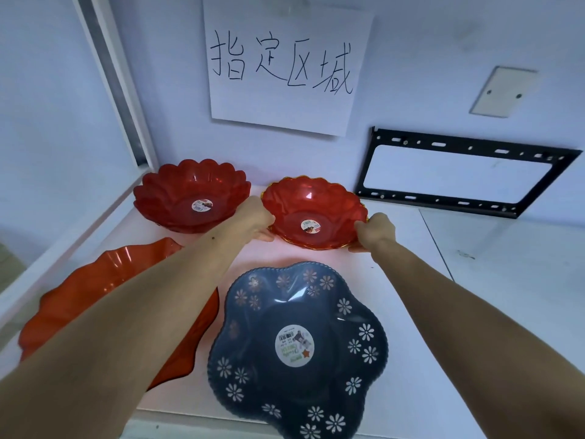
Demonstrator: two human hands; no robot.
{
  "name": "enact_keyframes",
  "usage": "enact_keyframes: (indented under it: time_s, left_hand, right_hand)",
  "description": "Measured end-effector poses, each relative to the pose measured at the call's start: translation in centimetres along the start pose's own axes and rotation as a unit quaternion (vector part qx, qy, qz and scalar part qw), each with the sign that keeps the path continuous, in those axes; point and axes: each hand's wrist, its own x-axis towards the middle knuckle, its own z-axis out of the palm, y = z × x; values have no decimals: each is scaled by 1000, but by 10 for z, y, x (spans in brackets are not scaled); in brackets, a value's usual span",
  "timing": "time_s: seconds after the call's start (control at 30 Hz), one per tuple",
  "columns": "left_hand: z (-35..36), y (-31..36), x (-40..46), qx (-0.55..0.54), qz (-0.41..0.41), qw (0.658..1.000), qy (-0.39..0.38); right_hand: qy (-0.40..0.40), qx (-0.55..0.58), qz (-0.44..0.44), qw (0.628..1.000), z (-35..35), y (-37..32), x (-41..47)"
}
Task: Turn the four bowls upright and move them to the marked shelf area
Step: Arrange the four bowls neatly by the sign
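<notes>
Four bowls stand upright on a white shelf. A red petal-rimmed bowl sits at the back left under a paper sign. Beside it, a red bowl with a gold rim is held on both sides: my left hand grips its left rim and my right hand grips its right rim. An orange-red wavy bowl lies at the front left, partly hidden by my left forearm. A dark blue flower-patterned bowl sits at the front, slightly over the shelf edge.
A black metal bracket leans against the back wall at the right. A white plate with two screws is fixed on the wall above it. A white frame post rises at the left. A second shelf panel adjoins at the right.
</notes>
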Motion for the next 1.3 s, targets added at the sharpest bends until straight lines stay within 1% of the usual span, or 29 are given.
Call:
enact_keyframes:
  time_s: [0.3, 0.7, 0.87, 0.97, 1.07, 1.2, 1.3]
  left_hand:
    - [3, -3, 7, -7, 36, 999, 19]
    - [4, -2, -1, 9, 33, 999, 20]
    - [2, -3, -7, 14, 35, 999, 34]
    - [-5, -7, -14, 61, 42, 995, 63]
    - [-17, -12, -30, 128, 65, 986, 88]
    - [-34, -22, -57, 193, 107, 973, 60]
    - [-41, -33, -82, 281, 167, 944, 33]
  right_hand:
    - [11, -10, -20, 1000, 0, 2, 3]
    - [18, -10, -23, 1000, 1, 0, 0]
    - [-23, 10, 7, 1000, -5, -3, -10]
    - [-33, 30, 20, 999, -9, 1, -21]
    - [-30, 21, 27, 999, -15, 7, -38]
    - [-31, -10, 33, 999, -19, 20, -67]
    - [-24, -50, 36, 998, -21, 33, -93]
